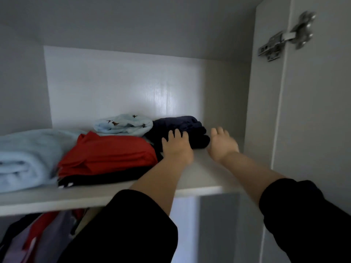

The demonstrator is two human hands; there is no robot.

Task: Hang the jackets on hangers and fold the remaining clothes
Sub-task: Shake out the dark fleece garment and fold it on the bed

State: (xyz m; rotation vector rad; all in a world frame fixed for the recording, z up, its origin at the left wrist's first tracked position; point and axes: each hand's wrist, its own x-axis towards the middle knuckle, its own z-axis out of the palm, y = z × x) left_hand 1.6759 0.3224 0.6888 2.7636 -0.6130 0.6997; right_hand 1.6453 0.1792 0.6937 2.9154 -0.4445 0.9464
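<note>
Atop navy garment (187, 124), left hand (176, 147) spread; right hand (222, 144) open beside.

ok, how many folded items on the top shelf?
5: pale blue blanket far left, red garment stacked on black garment, patterned pale blue piece behind, navy garment touched by the left hand. Others may hide in the stack.

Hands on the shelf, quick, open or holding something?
Left hand: open, fingers on the navy folded garment.
Right hand: open, beside it, holding nothing.
</note>
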